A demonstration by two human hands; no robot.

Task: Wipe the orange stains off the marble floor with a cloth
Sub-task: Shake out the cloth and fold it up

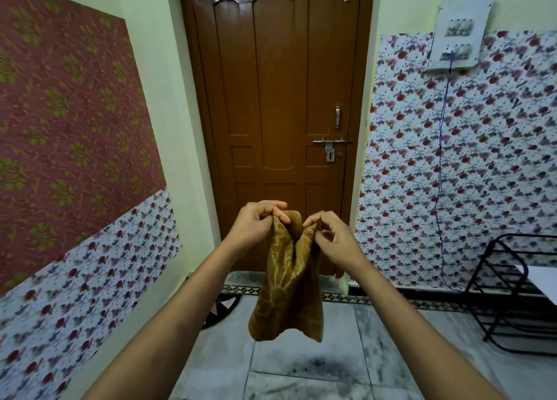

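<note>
A mustard-brown patterned cloth hangs in the air in front of me, held by its top edge. My left hand pinches the left top corner and my right hand pinches the right top corner, the two close together. The cloth droops well above the grey-white marble floor. No orange stain shows on the visible floor; a dark smudge lies below the cloth.
A closed brown wooden door stands straight ahead. A black metal rack stands at the right, with a blue cable hanging from a switchboard. A dark round object lies by the left wall.
</note>
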